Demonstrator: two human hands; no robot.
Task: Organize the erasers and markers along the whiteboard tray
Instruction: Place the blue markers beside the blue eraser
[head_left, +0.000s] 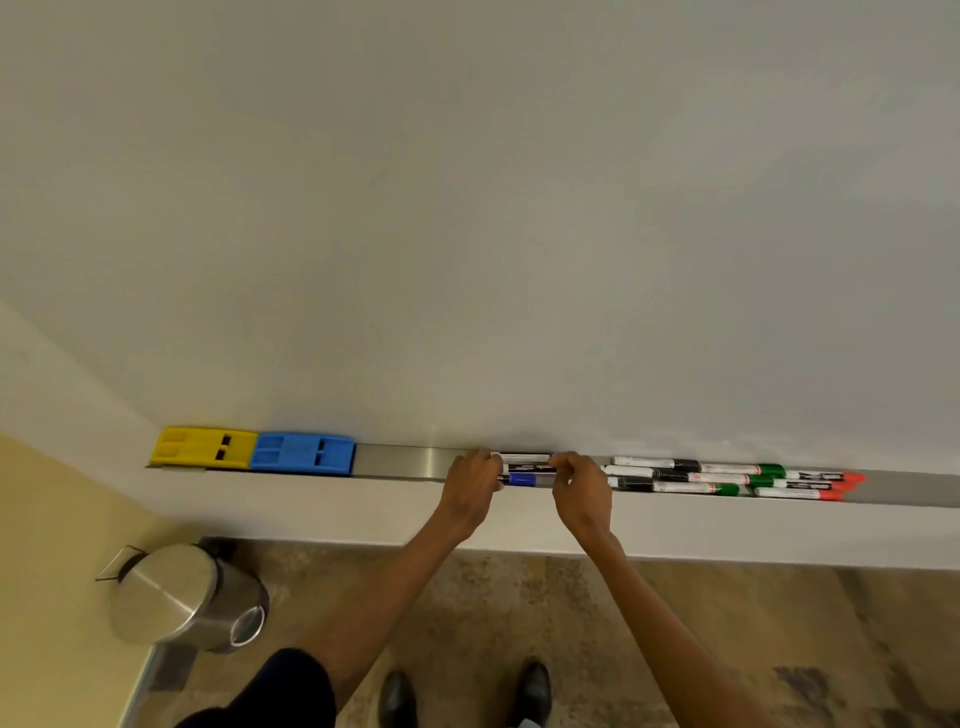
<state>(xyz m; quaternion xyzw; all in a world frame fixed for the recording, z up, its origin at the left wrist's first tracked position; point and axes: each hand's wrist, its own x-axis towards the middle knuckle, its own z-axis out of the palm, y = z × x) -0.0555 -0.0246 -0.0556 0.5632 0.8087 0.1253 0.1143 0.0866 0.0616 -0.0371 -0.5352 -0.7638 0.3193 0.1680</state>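
Along the foot of the whiteboard (519, 234), a metal tray (405, 461) is seen running from the left corner towards the right edge of the view. At its left end a yellow eraser (203, 447) is set, and a blue eraser (302, 453) is placed just beside it, the two touching end to end. A bare stretch of tray is left between the blue eraser and the hands. Near the middle of the tray, a small bundle of blue-capped markers (525, 469) is held lengthwise in the tray: its left end is gripped by the left hand (471, 486), whose fingers are curled closed around it, and its right end is pinched by the right hand (582, 488), likewise closed on it. How many markers are in the bundle cannot be told for certain; about three are suggested. Just to the right of the right hand, black-capped markers (652, 473) are laid in rows, followed by green-capped markers (743, 479) and then red-capped markers (821, 484), all lying lengthwise in the tray. Below, on the floor (519, 597), a steel pedal bin (182, 597) is seen at the left, and black shoes (535, 688) appear at the bottom edge.
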